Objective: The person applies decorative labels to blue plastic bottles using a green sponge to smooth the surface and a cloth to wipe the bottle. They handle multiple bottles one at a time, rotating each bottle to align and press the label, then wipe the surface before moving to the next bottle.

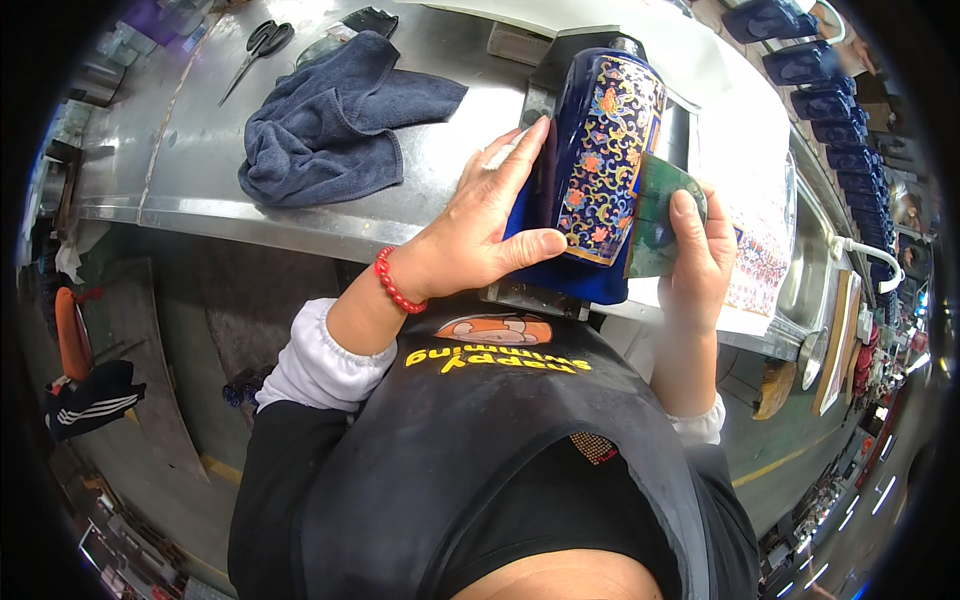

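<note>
A dark blue bottle (612, 150) with a panel of gold, orange and white floral pattern lies on its side in front of me, its neck pointing away. My left hand (490, 205) rests along its left side, fingers stretched out and thumb spread near the bottle's base. A green, partly see-through flat scraper (655, 215) is pinched between the thumb and fingers of my right hand (703, 245). Its straight edge meets the right side of the patterned panel. Beneath the bottle shows a blue surface (585, 285), partly covered by it.
On the steel table (195, 165) to the left lie a crumpled dark blue towel (335, 125) and black-handled scissors (258, 52). Printed floral sheets (758, 270) lie at the right, before a sink (808, 270). More blue bottles (835, 130) line the far right.
</note>
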Available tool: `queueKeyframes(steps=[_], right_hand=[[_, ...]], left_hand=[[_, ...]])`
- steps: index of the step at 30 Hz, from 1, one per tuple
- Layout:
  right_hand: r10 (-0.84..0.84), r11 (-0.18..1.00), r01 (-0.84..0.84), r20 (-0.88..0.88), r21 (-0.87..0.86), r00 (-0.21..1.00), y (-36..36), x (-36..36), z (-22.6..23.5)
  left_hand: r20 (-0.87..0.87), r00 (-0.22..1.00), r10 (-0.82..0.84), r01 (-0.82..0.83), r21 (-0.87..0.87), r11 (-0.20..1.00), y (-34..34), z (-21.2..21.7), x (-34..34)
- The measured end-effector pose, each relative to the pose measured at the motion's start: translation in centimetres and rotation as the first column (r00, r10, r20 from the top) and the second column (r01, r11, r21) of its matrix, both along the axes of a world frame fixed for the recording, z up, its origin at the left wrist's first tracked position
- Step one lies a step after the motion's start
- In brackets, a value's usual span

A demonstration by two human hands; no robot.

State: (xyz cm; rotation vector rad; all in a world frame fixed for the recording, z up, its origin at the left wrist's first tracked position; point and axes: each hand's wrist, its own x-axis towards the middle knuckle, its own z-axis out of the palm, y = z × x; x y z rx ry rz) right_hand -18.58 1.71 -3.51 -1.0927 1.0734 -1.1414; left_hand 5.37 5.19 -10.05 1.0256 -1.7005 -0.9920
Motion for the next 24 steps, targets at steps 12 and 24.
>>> queueKeyframes(steps=[12, 24], right_hand=[[0.053, 0.998, -0.054, -0.037, -0.031, 0.998, 0.2, -0.8, -0.2], [-0.004, 0.999, 0.001, -0.082, -0.04, 0.997, 0.6, 0.1, 0.6]], left_hand=[[-0.114, 0.988, 0.104, -0.09, 0.119, 0.989, -0.3, 1.0, -0.9], [-0.344, 0.936, 0.079, 0.04, 0.326, 0.945, -0.8, 1.3, -0.6]])
